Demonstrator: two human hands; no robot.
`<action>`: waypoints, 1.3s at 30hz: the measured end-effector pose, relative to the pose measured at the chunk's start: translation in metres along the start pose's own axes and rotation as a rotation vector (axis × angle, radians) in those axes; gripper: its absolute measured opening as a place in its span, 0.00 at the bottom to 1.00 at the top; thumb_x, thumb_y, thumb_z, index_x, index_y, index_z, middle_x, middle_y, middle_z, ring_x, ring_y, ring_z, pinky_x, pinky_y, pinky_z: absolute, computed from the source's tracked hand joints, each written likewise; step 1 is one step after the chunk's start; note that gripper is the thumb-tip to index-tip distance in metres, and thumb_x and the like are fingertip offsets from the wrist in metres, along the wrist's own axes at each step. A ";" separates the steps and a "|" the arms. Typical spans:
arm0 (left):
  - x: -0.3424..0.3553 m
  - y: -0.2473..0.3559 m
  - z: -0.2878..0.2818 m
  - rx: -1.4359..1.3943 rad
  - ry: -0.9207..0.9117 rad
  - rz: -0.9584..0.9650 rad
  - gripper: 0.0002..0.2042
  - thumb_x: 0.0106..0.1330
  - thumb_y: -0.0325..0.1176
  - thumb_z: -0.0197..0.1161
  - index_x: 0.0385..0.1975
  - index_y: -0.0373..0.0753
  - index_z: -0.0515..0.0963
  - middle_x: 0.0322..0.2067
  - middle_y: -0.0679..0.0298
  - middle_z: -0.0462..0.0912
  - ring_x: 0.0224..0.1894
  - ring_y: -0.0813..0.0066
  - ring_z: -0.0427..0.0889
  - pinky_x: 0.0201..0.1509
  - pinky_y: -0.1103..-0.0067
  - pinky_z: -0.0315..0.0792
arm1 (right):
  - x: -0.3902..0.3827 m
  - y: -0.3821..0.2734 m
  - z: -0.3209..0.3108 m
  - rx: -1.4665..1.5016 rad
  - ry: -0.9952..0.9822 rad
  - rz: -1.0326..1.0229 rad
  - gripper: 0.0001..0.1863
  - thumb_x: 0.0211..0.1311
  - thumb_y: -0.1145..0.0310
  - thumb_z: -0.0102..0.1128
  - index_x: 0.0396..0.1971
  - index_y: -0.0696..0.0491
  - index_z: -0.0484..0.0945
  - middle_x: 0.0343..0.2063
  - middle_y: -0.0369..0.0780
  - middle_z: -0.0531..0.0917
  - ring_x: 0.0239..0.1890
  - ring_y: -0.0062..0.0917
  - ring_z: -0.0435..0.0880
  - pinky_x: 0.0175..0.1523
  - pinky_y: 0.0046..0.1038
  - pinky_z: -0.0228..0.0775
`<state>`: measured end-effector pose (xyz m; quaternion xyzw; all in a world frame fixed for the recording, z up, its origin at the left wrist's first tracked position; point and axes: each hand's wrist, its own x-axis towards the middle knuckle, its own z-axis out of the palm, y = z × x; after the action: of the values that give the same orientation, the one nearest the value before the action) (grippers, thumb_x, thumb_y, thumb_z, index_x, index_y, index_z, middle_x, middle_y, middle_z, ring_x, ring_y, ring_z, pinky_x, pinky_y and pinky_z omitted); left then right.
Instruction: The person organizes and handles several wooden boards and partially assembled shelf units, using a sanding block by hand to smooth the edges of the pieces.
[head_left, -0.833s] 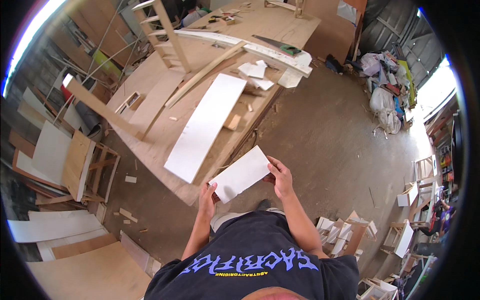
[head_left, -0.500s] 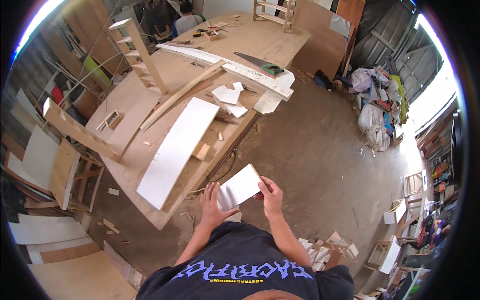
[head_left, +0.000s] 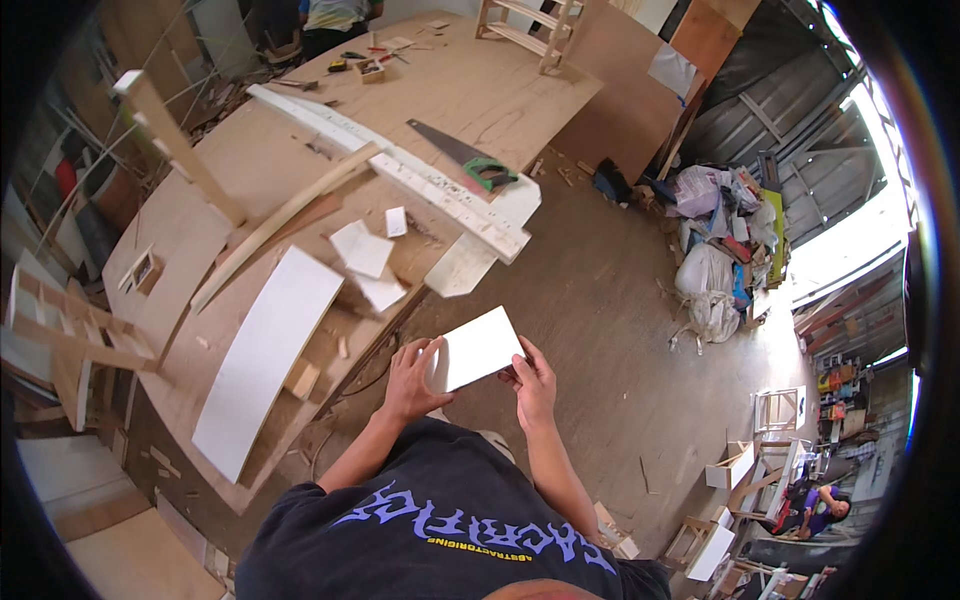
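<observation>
left hand (head_left: pixel 409 382) and right hand (head_left: pixel 533 386) gripping small white board (head_left: pixel 482 348) between them; longer white board (head_left: pixel 266 360) on wooden surface (head_left: pixel 490 65).

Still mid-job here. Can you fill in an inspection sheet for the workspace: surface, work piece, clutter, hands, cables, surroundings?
Surface: wooden worktable, bearing a long white panel.
Work piece: small white board, held off the table, tilted.
Clutter: white offcuts and a green-handled handsaw on the worktable.
Hands: left hand on the board's left end, right hand gripping its right end.
Cables: nothing clearly identifiable.
Surroundings: heaped bags on the floor; one person beyond the table, another at far right.
</observation>
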<state>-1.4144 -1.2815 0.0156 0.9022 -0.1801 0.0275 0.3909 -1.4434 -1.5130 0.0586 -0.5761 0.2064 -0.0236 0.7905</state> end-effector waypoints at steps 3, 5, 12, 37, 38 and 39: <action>0.063 0.006 0.019 -0.103 -0.088 -0.018 0.47 0.43 0.52 0.81 0.68 0.47 0.69 0.59 0.51 0.72 0.63 0.49 0.70 0.68 0.60 0.64 | 0.057 -0.021 -0.018 0.035 0.004 -0.048 0.23 0.73 0.64 0.58 0.62 0.57 0.73 0.47 0.37 0.84 0.42 0.21 0.85 0.45 0.26 0.79; 0.104 0.015 0.028 -0.245 -0.180 -0.047 0.42 0.47 0.54 0.81 0.66 0.50 0.74 0.58 0.50 0.75 0.61 0.50 0.74 0.65 0.64 0.69 | 0.088 -0.034 -0.030 0.145 -0.005 -0.042 0.22 0.74 0.62 0.57 0.63 0.54 0.73 0.50 0.36 0.83 0.43 0.21 0.85 0.46 0.26 0.79; 0.198 0.042 0.076 -0.980 -0.452 -0.458 0.40 0.56 0.42 0.77 0.70 0.39 0.68 0.59 0.62 0.76 0.59 0.69 0.74 0.65 0.73 0.66 | 0.194 -0.031 -0.058 0.182 -0.119 0.026 0.30 0.72 0.61 0.59 0.70 0.53 0.65 0.60 0.38 0.76 0.51 0.23 0.83 0.49 0.25 0.78; 0.298 0.114 0.153 -1.610 0.691 -0.388 0.37 0.69 0.55 0.58 0.70 0.35 0.62 0.64 0.54 0.73 0.65 0.61 0.75 0.67 0.64 0.71 | 0.407 -0.150 0.004 -0.460 -1.186 -0.026 0.44 0.62 0.70 0.70 0.76 0.49 0.56 0.63 0.47 0.76 0.55 0.29 0.82 0.57 0.30 0.77; 0.287 0.115 0.156 -1.621 0.721 -0.422 0.38 0.68 0.56 0.59 0.70 0.35 0.62 0.64 0.54 0.73 0.64 0.62 0.75 0.67 0.64 0.71 | 0.404 -0.144 0.007 -0.522 -1.242 -0.019 0.45 0.62 0.71 0.70 0.76 0.49 0.55 0.62 0.47 0.76 0.56 0.29 0.81 0.58 0.30 0.76; 0.278 0.111 0.157 -1.620 0.749 -0.440 0.38 0.68 0.56 0.59 0.70 0.35 0.62 0.64 0.54 0.72 0.64 0.62 0.75 0.67 0.65 0.71 | 0.403 -0.139 0.017 -0.575 -1.301 -0.031 0.45 0.62 0.71 0.70 0.76 0.48 0.54 0.62 0.46 0.77 0.57 0.29 0.80 0.59 0.30 0.75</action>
<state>-1.2082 -1.5479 0.0374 0.2985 0.1701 0.1084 0.9329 -1.0407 -1.6549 0.0704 -0.6619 -0.3178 0.3692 0.5697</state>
